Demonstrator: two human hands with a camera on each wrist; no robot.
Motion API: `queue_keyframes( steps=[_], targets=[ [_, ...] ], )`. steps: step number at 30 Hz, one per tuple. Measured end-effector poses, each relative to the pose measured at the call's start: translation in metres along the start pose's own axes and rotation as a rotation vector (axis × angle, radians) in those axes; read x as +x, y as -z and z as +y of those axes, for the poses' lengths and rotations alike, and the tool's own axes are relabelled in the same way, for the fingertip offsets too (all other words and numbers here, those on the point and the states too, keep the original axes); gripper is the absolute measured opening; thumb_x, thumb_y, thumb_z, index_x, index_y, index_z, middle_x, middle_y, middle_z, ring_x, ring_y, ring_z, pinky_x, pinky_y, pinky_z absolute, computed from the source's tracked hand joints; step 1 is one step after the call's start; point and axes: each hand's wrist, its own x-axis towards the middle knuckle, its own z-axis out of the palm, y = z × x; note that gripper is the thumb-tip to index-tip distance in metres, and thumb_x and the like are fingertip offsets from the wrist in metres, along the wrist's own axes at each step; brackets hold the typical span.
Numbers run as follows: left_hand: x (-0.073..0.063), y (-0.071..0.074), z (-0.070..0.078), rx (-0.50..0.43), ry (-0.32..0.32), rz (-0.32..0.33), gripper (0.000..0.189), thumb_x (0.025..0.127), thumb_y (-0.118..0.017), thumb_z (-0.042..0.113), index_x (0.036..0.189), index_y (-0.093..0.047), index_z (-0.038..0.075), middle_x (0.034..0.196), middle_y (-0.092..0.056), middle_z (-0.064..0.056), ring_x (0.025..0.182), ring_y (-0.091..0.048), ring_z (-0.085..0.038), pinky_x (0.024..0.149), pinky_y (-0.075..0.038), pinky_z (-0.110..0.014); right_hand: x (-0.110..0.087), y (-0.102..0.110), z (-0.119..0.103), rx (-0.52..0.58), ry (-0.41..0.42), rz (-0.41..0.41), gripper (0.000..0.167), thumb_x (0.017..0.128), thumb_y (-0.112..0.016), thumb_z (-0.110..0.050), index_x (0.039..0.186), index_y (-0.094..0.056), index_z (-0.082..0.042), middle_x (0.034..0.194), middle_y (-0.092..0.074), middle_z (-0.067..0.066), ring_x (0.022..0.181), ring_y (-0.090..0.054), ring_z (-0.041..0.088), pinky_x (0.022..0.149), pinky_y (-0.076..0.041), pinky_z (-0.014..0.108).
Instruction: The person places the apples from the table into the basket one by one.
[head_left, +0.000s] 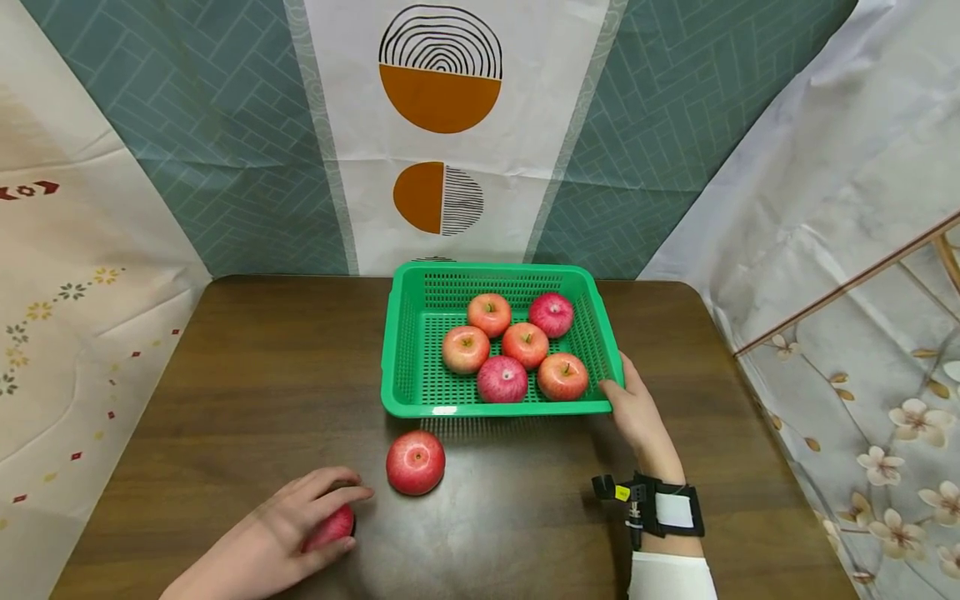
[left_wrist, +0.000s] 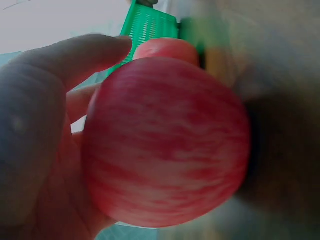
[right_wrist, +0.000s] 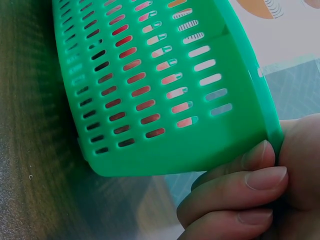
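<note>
My left hand (head_left: 288,529) curls around a red apple (left_wrist: 167,145) low over the table's near left, thumb on the near side and fingers over the far side. Whether this apple touches the table is hard to tell. Just right of that hand, another red apple (head_left: 416,462) sits on the table. A green plastic basket (head_left: 487,410) with slotted walls holds several red and pinkish apples (head_left: 525,345). My right hand (head_left: 636,408) grips the basket's near right corner, thumb over the rim and fingers (right_wrist: 235,192) curled beneath it on the outside.
The brown wooden table (head_left: 285,375) reaches back to a hanging patterned cloth (head_left: 450,150). Further cloths hang along the left and right sides. A black strap with a small camera (head_left: 622,492) is on the right wrist.
</note>
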Motion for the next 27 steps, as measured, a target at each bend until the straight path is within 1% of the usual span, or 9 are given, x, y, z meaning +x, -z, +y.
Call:
queue_keyframes(
  steps=[2,4,7,9,12,15,21,24,27],
  targets=[
    [-0.002,-0.002,-0.001,-0.009,-0.008,0.011,0.047,0.093,-0.085,0.037,0.137,-0.07,0.03,0.134,-0.056,0.017,0.114,-0.058,-0.006,0.101,-0.043,-0.017,0.0,0.0,0.0,0.003,0.002,0.0,0.067,0.113,-0.041,-0.019,0.172,-0.011,-0.012,0.161,-0.035,0.023,0.133,-0.041,0.041,0.11,-0.035,0.06],
    [-0.003,-0.005,-0.002,-0.01,-0.021,0.016,0.042,0.096,-0.082,0.037,0.136,-0.07,0.03,0.132,-0.057,0.018,0.113,-0.058,-0.006,0.101,-0.04,-0.015,0.0,0.0,0.001,0.006,0.002,0.001,0.067,0.113,-0.041,-0.019,0.172,-0.011,-0.012,0.162,-0.035,0.023,0.135,-0.04,0.041,0.112,-0.034,0.061],
    [-0.006,-0.008,-0.003,-0.002,-0.045,0.014,0.036,0.098,-0.08,0.037,0.132,-0.071,0.031,0.129,-0.057,0.019,0.111,-0.057,-0.005,0.101,-0.039,-0.017,0.0,0.0,0.002,0.006,-0.002,0.0,0.067,0.113,-0.041,-0.019,0.172,-0.011,-0.013,0.162,-0.034,0.023,0.136,-0.04,0.041,0.112,-0.034,0.062],
    [-0.007,-0.01,-0.003,0.009,-0.055,0.005,0.035,0.097,-0.081,0.037,0.13,-0.072,0.032,0.128,-0.056,0.02,0.109,-0.056,-0.004,0.1,-0.039,-0.019,-0.001,0.0,0.002,0.008,-0.009,0.002,0.067,0.113,-0.041,-0.019,0.173,-0.011,-0.014,0.163,-0.034,0.022,0.137,-0.039,0.041,0.112,-0.033,0.062],
    [-0.007,-0.01,-0.004,0.041,-0.05,-0.016,0.039,0.093,-0.084,0.04,0.129,-0.071,0.034,0.128,-0.055,0.02,0.11,-0.055,-0.004,0.099,-0.042,-0.024,-0.001,0.001,0.003,0.011,-0.008,0.004,0.067,0.113,-0.041,-0.019,0.173,-0.011,-0.014,0.163,-0.033,0.022,0.138,-0.038,0.041,0.114,-0.032,0.063],
    [-0.008,-0.009,-0.004,0.086,-0.037,-0.036,0.049,0.087,-0.088,0.045,0.131,-0.07,0.034,0.129,-0.054,0.018,0.112,-0.054,-0.006,0.097,-0.047,-0.03,0.0,0.001,0.002,0.014,-0.001,0.008,0.067,0.113,-0.041,-0.019,0.173,-0.012,-0.014,0.164,-0.033,0.021,0.139,-0.038,0.041,0.114,-0.032,0.063],
    [-0.011,-0.006,-0.004,0.158,-0.011,-0.062,0.073,0.074,-0.094,0.049,0.139,-0.067,0.031,0.134,-0.058,0.009,0.118,-0.056,-0.013,0.099,-0.047,-0.039,-0.001,0.0,0.002,0.014,-0.002,0.003,0.067,0.113,-0.041,-0.019,0.173,-0.011,-0.013,0.164,-0.033,0.022,0.138,-0.039,0.041,0.114,-0.032,0.063],
    [-0.013,-0.006,-0.005,0.167,-0.003,-0.067,0.075,0.071,-0.095,0.049,0.139,-0.068,0.03,0.133,-0.057,0.008,0.117,-0.056,-0.013,0.097,-0.05,-0.042,0.0,0.0,0.002,0.012,0.0,0.005,0.067,0.113,-0.041,-0.019,0.173,-0.011,-0.013,0.165,-0.033,0.021,0.14,-0.038,0.041,0.115,-0.031,0.064],
    [-0.013,-0.006,-0.006,0.163,-0.002,-0.066,0.075,0.069,-0.097,0.047,0.136,-0.069,0.03,0.13,-0.056,0.009,0.114,-0.055,-0.011,0.091,-0.053,-0.044,0.0,0.0,0.003,0.012,-0.001,0.008,0.066,0.113,-0.041,-0.019,0.173,-0.012,-0.014,0.166,-0.033,0.02,0.141,-0.037,0.04,0.116,-0.029,0.064]
  ],
)
